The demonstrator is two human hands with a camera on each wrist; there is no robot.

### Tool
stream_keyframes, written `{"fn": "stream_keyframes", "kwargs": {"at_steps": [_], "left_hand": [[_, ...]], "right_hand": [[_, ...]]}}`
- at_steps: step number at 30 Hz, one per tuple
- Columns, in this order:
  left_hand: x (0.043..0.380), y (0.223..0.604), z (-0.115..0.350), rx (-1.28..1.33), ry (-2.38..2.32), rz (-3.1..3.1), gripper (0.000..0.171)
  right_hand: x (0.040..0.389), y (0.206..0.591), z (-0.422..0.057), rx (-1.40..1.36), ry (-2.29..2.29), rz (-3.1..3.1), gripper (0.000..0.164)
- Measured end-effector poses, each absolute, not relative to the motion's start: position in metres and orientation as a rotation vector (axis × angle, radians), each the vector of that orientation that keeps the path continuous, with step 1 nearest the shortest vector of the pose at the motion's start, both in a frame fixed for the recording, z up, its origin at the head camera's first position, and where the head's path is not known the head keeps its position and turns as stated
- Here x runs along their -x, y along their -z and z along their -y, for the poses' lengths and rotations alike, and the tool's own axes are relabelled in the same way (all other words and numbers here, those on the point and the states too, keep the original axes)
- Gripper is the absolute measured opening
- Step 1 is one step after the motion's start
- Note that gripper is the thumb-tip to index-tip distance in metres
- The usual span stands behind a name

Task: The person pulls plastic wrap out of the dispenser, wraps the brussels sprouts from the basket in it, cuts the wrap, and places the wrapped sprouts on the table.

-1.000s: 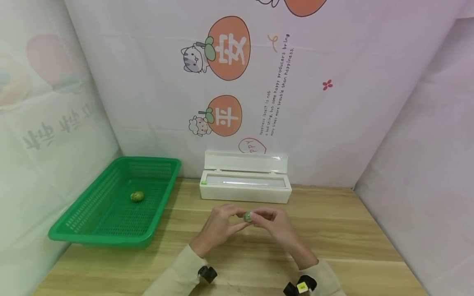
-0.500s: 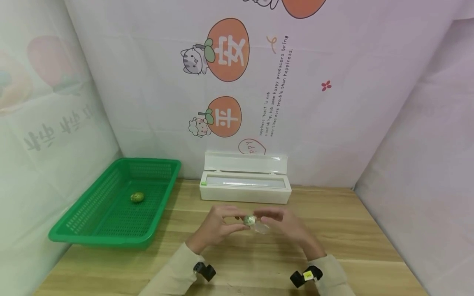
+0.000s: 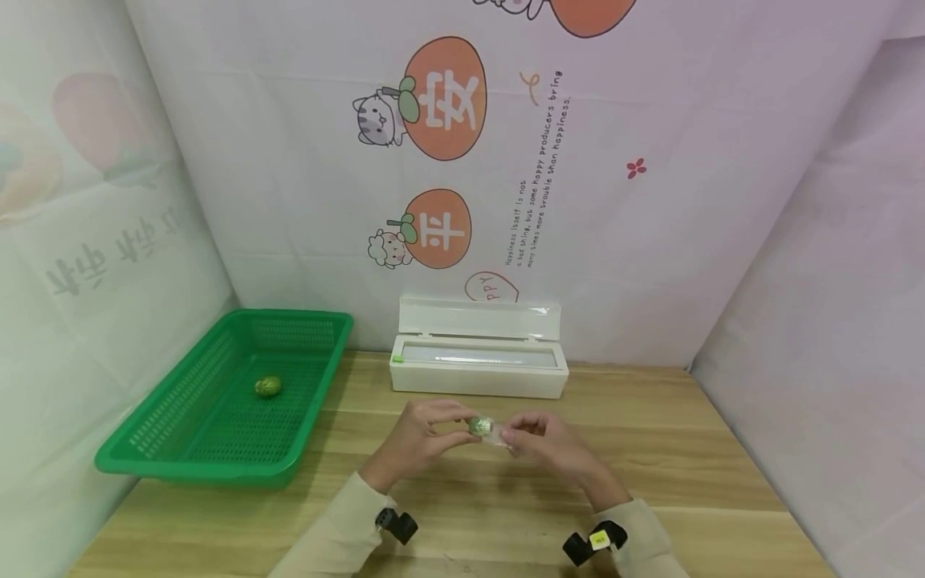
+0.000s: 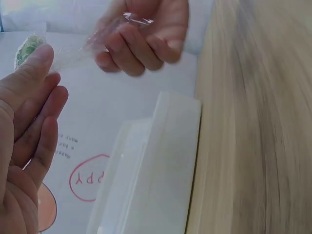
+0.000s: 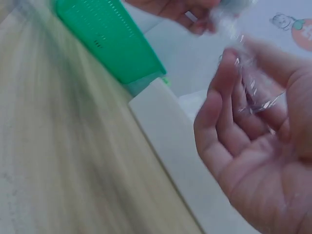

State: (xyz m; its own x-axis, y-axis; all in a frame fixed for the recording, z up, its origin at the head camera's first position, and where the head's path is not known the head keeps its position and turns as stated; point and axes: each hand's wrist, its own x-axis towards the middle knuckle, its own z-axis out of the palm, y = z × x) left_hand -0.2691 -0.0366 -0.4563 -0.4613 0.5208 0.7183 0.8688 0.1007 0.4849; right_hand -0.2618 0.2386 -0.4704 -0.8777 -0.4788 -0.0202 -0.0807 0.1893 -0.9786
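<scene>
Between thumb and fingers my left hand (image 3: 422, 437) pinches a small, round green vegetable or fruit (image 3: 480, 425) wrapped in clear plastic film; its exact kind is hard to tell. A tail of cling film (image 4: 73, 57) stretches from it to the right. My right hand (image 3: 545, 441) grips that loose end, and the film's crumpled edge (image 5: 253, 92) shows by its fingers in the right wrist view. Both hands are above the table, in front of the white cling film dispenser (image 3: 477, 380).
A green plastic basket (image 3: 195, 470) stands at the left, with a second green-striped round piece (image 3: 268, 385) in it. The dispenser's lid (image 3: 480, 317) is raised against the printed cloth backdrop (image 3: 614, 241). Cloth also hangs at both sides of the wooden table (image 3: 650, 449).
My right hand drew away from the round piece, its fingers loosened, then took the film's loose end. The left hand kept its pinch throughout. The film tail now shows between the hands.
</scene>
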Motion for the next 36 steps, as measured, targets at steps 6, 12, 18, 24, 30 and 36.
{"fn": "stream_keyframes", "kwargs": {"at_steps": [6, 12, 18, 24, 30, 36], "left_hand": [[0.274, 0.460, 0.040, 1.340, 1.027, 2.050, 0.027], [0.277, 0.464, 0.041, 1.331, 0.759, 2.020, 0.029], [0.278, 0.465, 0.041, 1.309, 0.675, 2.014, 0.030], [0.278, 0.467, 0.040, 1.295, 0.622, 2.020, 0.029], [0.276, 0.466, 0.040, 1.285, 0.538, 2.058, 0.026], [0.276, 0.465, 0.039, 1.294, 0.527, 2.064, 0.026]], "right_hand": [[0.259, 0.458, -0.239, 0.462, 1.692, -2.351, 0.029], [0.252, 0.444, -0.237, 0.420, 1.582, -2.539, 0.029], [0.243, 0.433, -0.229, 0.337, 1.552, -2.625, 0.025], [0.233, 0.423, -0.219, 0.283, 1.532, -2.700, 0.019], [0.226, 0.419, -0.212, 0.348, 1.555, -2.729, 0.017], [0.223, 0.420, -0.204, 0.368, 1.577, -2.744, 0.011]]}}
